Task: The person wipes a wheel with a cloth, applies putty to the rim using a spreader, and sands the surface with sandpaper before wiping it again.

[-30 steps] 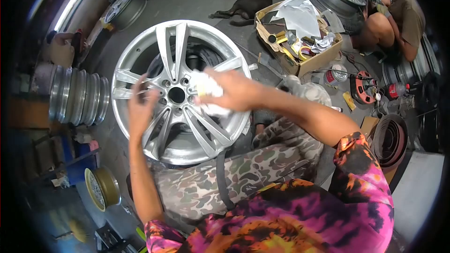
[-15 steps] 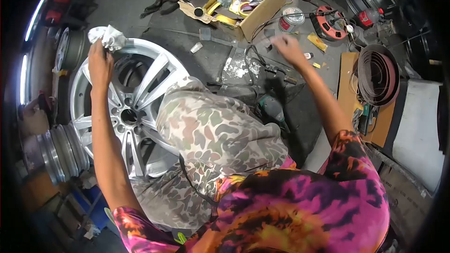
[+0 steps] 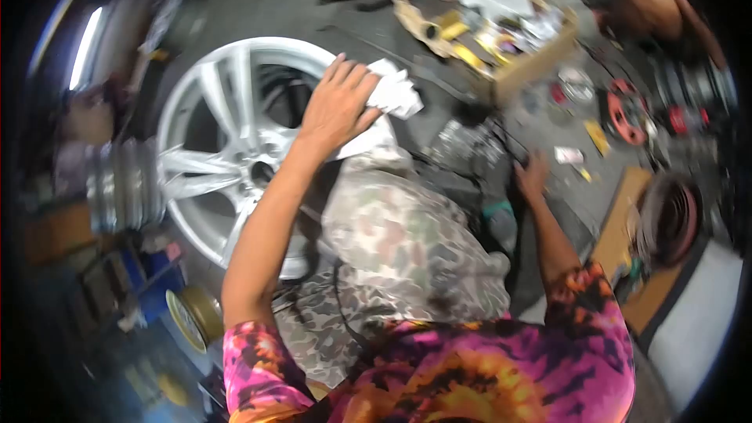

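Observation:
A large silver alloy wheel rim (image 3: pixel 237 70) leans tilted against my camouflage-clad leg. Over its upper right edge lies my left hand (image 3: pixel 338 108), fingers closed on a crumpled white cloth (image 3: pixel 395 92) that sticks out beyond the fingertips. Down on the right, my right hand (image 3: pixel 533 176) is low near the floor, close to dark cords and a teal-and-black power tool (image 3: pixel 500 223). Motion smears its fingers, so I cannot make out whether they hold anything.
An open cardboard box (image 3: pixel 540 59) of tapes and scraps stands ahead. Right of it are a tin (image 3: pixel 577 84), an orange cord reel (image 3: pixel 629 112), a red-labelled bottle (image 3: pixel 688 119) and coiled sanding belts (image 3: pixel 668 215). Another person's arm (image 3: pixel 689 19) shows at upper right. More rims (image 3: pixel 125 186) stand left.
My left hand has moved right along the rim with the cloth. My right hand has come down towards the cords and power tool. The view has turned left.

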Demonstrator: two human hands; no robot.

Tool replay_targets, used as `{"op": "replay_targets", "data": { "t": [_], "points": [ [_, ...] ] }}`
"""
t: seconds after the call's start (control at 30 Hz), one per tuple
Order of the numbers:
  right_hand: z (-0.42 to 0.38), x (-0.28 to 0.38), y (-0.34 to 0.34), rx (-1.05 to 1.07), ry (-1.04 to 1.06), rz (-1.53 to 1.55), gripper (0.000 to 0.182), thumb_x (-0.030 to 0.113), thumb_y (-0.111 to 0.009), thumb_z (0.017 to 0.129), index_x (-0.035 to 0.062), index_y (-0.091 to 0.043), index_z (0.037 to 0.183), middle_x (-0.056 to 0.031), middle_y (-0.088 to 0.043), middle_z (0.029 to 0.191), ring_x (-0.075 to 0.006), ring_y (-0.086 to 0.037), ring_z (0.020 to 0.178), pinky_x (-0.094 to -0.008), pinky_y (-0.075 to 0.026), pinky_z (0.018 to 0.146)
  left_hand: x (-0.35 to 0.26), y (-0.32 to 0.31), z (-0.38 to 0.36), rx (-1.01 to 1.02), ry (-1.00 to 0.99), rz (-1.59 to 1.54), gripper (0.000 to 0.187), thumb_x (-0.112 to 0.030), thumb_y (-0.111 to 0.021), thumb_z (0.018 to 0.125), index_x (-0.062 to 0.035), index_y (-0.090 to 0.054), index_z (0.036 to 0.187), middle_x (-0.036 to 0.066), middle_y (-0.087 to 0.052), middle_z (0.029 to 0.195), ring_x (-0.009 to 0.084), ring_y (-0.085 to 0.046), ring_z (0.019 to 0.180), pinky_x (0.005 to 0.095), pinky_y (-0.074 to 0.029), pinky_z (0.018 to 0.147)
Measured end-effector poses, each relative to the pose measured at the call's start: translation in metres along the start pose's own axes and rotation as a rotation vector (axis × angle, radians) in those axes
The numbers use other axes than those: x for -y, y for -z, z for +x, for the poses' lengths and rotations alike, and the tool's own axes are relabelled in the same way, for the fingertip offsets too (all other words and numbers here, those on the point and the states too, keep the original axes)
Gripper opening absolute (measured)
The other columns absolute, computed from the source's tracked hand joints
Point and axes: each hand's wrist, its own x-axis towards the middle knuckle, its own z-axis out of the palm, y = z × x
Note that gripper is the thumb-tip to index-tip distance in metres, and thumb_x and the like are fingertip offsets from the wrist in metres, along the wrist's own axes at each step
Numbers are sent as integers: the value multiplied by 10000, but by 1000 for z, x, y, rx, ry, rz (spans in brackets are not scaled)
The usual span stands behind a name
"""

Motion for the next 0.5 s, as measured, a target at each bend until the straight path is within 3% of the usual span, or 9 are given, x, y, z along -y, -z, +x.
{"op": "replay_targets", "data": {
  "t": [0.03, 0.07, 0.1, 0.2, 0.27, 0.3, 0.37, 0.43, 0.5],
  "points": [
    [0, -1, 1, -9, -10, 22, 603, 303, -737, 829, -17, -547, 1303, -290, -476, 1405, -452, -417, 1329, -506, -331, 1114, 19, 8, 2, -42, 47, 38, 438, -228, -752, 757, -38, -547, 1094, 143, -556, 1058, 345, -531, 1079, 500, -354, 1121],
    [-3, -22, -15, -163, 126, -27, 542, 263, -725, 844, -25, -559, 1272, -283, -493, 1380, -466, -456, 1269, -503, -373, 1070, 42, 15, 3, -107, 133, 51, 418, -219, -743, 763, -31, -532, 1071, 156, -559, 1048, 366, -536, 1065, 513, -348, 1122],
    [-8, -27, -11, -141, 126, 17, 560, 256, -726, 848, -37, -541, 1288, -294, -505, 1359, -478, -462, 1251, -511, -372, 1058, 66, 25, 1, -180, 210, 86, 413, -211, -739, 770, -21, -538, 1077, 170, -569, 1044, 379, -543, 1052, 507, -395, 1056],
    [-18, -7, 29, -2, -28, 72, 495, 206, -731, 859, -33, -549, 1254, -271, -613, 1204, -403, -615, 1076, -449, -477, 941, 133, 58, -19, -244, 604, 176, 394, -252, -696, 828, -6, -550, 1099, 211, -609, 991, 412, -574, 990, 511, -448, 901],
    [-23, 9, 45, 88, -195, 552, 382, 160, -733, 883, -9, -564, 1181, -162, -684, 977, -245, -678, 799, -341, -531, 737, 165, 84, -49, -284, 776, 252, 407, -307, -646, 873, 13, -550, 1105, 257, -637, 967, 450, -598, 953, 531, -460, 847],
    [-25, 38, 69, 91, -191, 557, 382, 160, -733, 883, -9, -564, 1181, -162, -684, 977, -245, -678, 799, -341, -531, 737, 177, 96, -67, -304, 862, 270, 426, -341, -616, 894, 25, -548, 1102, 284, -648, 962, 473, -610, 941, 544, -463, 843],
    [-31, 122, 115, 76, -268, 794, 276, 136, -721, 910, 6, -567, 1099, -57, -663, 854, -115, -617, 652, -246, -483, 602, 210, 106, -112, -289, 1066, 307, 512, -423, -559, 926, 43, -545, 1138, 333, -650, 1019, 497, -616, 990, 551, -464, 863],
    [-22, 163, 113, 135, -179, 1128, 235, 112, -701, 927, 9, -560, 1084, -58, -653, 870, -118, -633, 704, -246, -488, 606, 212, 117, -142, -326, 1239, 285, 599, -489, -501, 946, 52, -538, 1201, 362, -635, 1075, 507, -602, 1051, 542, -450, 918],
    [-4, 213, 121, 316, -38, 1246, 201, 80, -678, 937, 12, -558, 1083, -78, -657, 881, -133, -658, 753, -250, -508, 624, 216, 116, -168, -406, 1259, 247, 651, -515, -474, 951, 56, -521, 1259, 371, -624, 1107, 518, -589, 1073, 536, -439, 939]
  ]
}}
